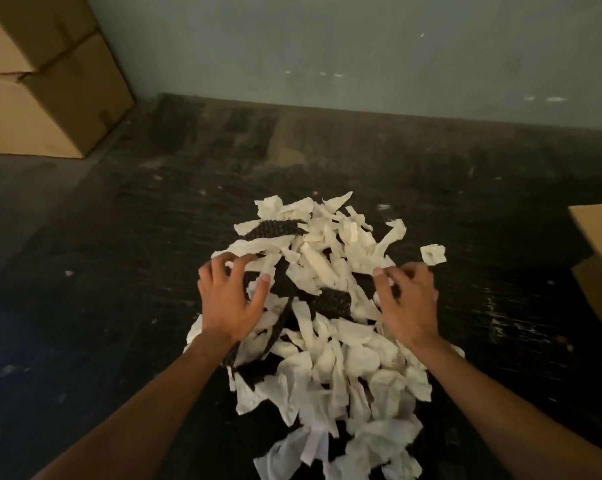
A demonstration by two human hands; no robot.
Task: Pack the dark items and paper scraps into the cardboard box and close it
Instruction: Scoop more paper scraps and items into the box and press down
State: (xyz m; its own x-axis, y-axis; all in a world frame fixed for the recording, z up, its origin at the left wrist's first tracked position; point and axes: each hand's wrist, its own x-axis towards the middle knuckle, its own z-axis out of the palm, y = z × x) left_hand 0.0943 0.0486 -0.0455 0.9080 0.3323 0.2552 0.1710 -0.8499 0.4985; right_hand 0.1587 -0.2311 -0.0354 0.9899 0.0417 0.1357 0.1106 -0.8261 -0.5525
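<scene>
A heap of white paper scraps (pixel 330 341) lies on the dark floor in front of me. Dark textured items are mixed in: one (pixel 275 230) pokes out at the pile's far left, another (pixel 332 303) sits in the middle, and a dark strap-like piece (pixel 278 327) runs down by my left wrist. My left hand (pixel 232 299) rests on the pile's left side, fingers spread and bent over scraps. My right hand (pixel 408 299) is on the pile's right side with fingers curled into the scraps. A cardboard box (pixel 601 258) shows partly at the right edge.
Two stacked cardboard boxes (pixel 43 81) stand at the far left against a grey wall (pixel 361 46). A stray paper scrap (pixel 433 254) lies just beyond my right hand. The floor (pixel 102 271) is dark and scuffed.
</scene>
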